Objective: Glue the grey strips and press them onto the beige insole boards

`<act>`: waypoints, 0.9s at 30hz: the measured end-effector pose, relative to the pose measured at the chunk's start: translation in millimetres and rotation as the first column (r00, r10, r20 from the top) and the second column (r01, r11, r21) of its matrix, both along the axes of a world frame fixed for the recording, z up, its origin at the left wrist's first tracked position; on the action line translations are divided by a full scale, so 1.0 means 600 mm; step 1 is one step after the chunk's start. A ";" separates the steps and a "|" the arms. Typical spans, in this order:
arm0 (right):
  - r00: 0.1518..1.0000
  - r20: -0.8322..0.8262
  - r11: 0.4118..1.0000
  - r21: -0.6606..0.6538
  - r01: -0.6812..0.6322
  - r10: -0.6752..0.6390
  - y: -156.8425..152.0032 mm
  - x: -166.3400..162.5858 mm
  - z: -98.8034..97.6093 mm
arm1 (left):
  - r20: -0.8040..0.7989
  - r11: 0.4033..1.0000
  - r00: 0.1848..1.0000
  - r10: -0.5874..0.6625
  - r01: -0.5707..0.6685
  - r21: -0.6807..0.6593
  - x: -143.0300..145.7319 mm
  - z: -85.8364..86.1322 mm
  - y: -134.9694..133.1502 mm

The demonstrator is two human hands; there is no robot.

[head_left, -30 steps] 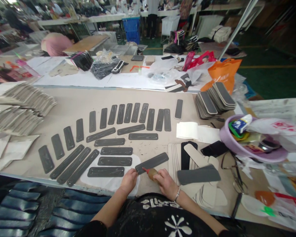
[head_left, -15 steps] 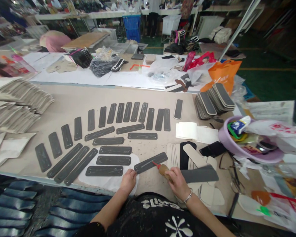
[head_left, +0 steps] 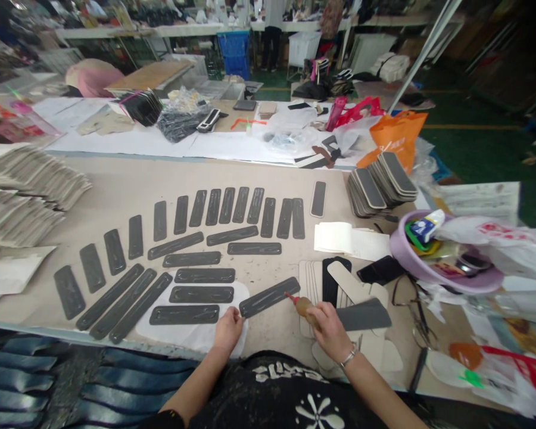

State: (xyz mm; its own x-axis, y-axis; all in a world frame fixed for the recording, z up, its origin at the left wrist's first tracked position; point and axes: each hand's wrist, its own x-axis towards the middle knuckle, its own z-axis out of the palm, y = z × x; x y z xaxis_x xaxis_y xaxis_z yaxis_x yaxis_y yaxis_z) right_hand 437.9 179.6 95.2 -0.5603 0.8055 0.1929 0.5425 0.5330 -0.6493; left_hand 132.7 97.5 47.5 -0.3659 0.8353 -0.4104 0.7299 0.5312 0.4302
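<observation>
A dark grey strip (head_left: 270, 296) with rounded corners lies slanted on the table in front of me, a glossy wet line on its surface. My left hand (head_left: 230, 329) pinches its lower left end between thumb and fingers. In my right hand (head_left: 333, 333) is a tan glue bottle (head_left: 304, 307), tilted, its red nozzle over the strip near the right end. Several like strips with shiny lines lie to the left, among them a lower strip (head_left: 184, 314) on a white sheet (head_left: 152, 329). Beside my right hand a plain grey strip (head_left: 365, 314) rests on pale cut pieces (head_left: 310, 280).
Stacked grey-faced pieces (head_left: 370, 187) stand at the right rear, with a purple basin (head_left: 399, 250) full of small items nearer. Eyeglasses (head_left: 417, 316) lie below the basin. Piles of pale sheets (head_left: 22, 185) fill the left side. An orange bag (head_left: 395, 140) sits behind.
The bottle's nozzle has moved rightward along the strip, from around its middle to near its right end. My left hand keeps its pinch. The whole view has shifted slightly.
</observation>
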 end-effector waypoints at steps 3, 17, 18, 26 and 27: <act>0.997 -0.002 0.996 0.056 0.076 -0.076 0.018 0.017 0.003 | -0.012 0.995 0.999 0.038 -0.039 -0.097 0.000 0.004 0.008; 0.991 0.036 0.986 0.110 0.123 -0.128 0.015 0.022 0.000 | -0.014 0.970 0.995 0.099 -0.100 -0.223 0.006 0.018 0.025; 0.991 0.033 0.987 0.105 0.124 -0.128 0.008 0.022 0.001 | -0.013 0.970 0.995 0.102 -0.102 -0.222 0.007 0.018 0.026; 0.992 -0.067 0.994 -0.020 0.105 -0.107 -0.027 -0.021 0.000 | -0.039 0.971 0.996 0.075 -0.082 -0.225 0.014 0.032 0.027; 0.988 -0.087 0.992 -0.029 0.123 -0.125 -0.027 -0.021 -0.001 | -0.047 0.972 0.997 0.064 -0.073 -0.222 0.014 0.036 0.030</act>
